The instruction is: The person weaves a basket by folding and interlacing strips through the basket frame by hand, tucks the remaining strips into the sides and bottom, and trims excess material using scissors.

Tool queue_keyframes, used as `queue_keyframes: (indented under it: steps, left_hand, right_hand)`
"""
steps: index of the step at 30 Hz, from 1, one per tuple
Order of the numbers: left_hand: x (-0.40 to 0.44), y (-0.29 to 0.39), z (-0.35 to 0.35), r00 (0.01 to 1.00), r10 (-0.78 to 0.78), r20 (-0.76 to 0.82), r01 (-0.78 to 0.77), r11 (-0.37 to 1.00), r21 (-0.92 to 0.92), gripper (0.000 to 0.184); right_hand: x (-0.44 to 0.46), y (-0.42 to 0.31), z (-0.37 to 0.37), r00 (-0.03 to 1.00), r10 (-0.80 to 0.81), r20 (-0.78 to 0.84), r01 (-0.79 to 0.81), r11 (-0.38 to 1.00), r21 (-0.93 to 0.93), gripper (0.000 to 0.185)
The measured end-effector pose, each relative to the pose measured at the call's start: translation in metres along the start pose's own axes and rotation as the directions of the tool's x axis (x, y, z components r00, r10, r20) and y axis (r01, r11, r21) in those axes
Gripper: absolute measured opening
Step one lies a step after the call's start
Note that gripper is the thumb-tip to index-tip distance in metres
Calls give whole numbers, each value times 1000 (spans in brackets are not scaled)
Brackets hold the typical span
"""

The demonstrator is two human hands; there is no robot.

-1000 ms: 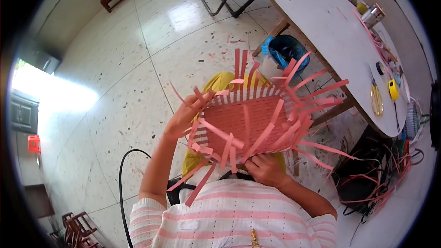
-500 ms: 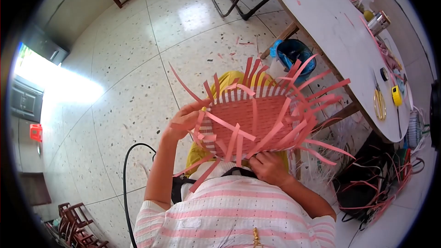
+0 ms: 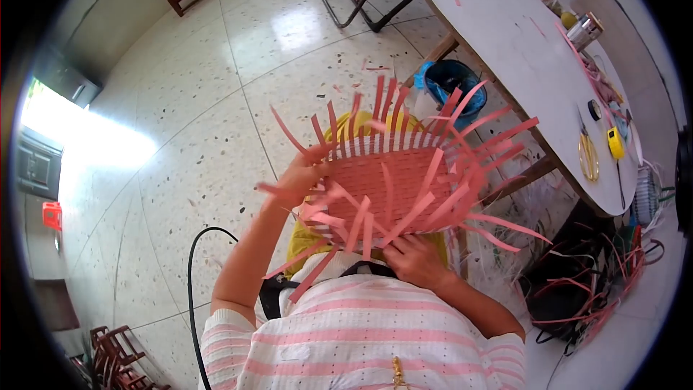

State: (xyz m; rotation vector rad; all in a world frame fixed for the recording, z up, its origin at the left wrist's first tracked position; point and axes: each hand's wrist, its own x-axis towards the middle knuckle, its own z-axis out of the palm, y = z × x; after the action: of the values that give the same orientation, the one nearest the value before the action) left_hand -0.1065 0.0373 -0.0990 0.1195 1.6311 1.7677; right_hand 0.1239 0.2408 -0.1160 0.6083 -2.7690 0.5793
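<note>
A partly woven basket (image 3: 390, 180), with a red-pink base and pink-and-white sides, lies across my lap. Loose pink strips (image 3: 505, 148) stick out all around its rim. My left hand (image 3: 303, 173) is closed on the basket's upper left edge, its fingertips over the rim among the strips. At the near edge, right of centre, my right hand (image 3: 415, 256) grips the rim with curled fingers. Part of its grip is hidden under the basket.
To the right stands a white table (image 3: 520, 50) with scissors (image 3: 588, 157), a yellow tape measure (image 3: 615, 143) and a metal can (image 3: 585, 31). A lined bin (image 3: 455, 87) sits beside its leg. A black bag (image 3: 563, 282) with strips lies lower right.
My left hand has moved from the basket's left side up onto its rim, over the strips. The strips at that corner have shifted. My right hand keeps its place on the near edge.
</note>
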Motion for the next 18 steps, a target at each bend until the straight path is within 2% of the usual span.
queue_keyframes:
  steps: [1,2,4,5,6,8,10,12,13,15,18]
  left_hand:
    - [1,0,5,996,-22,-92,39,981,189,46]
    - [7,-5,3,996,-23,-89,40,981,188,46]
    - [16,-2,8,980,197,-9,-191,963,188,39]
    - [18,1,7,991,108,-83,-75,942,327,33]
    - [26,-4,4,991,107,-81,-75,942,327,33]
    - [42,-22,-8,964,261,55,-267,929,257,32]
    - [52,-33,-9,967,251,31,-251,934,254,34]
    - [70,-51,-20,904,416,99,-426,858,286,37]
    - [69,-50,-20,905,415,97,-425,859,286,37]
    - [63,-42,-16,945,326,35,-305,835,458,38]
    - [55,-30,-10,956,294,26,-271,837,475,33]
  right_hand:
    - [0,0,1,1000,2,1,-2,1000,-2,16]
    - [0,0,2,1000,5,-6,-5,1000,1,15]
    - [-1,-1,3,1000,11,-13,-11,1000,3,15]
    - [-1,-1,3,1000,12,-13,-12,1000,4,15]
    - [-1,-1,3,1000,12,-12,-12,1000,6,15]
    - [3,-3,-2,1000,1,-21,-1,1000,15,15]
    - [3,-3,-2,1000,-8,-29,9,1000,29,16]
    - [-1,-1,1,999,3,47,-4,1000,21,17]
    - [0,-1,0,999,2,48,-3,1000,23,17]
    - [2,-1,0,999,-47,5,47,999,25,15]
    - [2,-1,2,998,-39,-40,40,999,32,12]
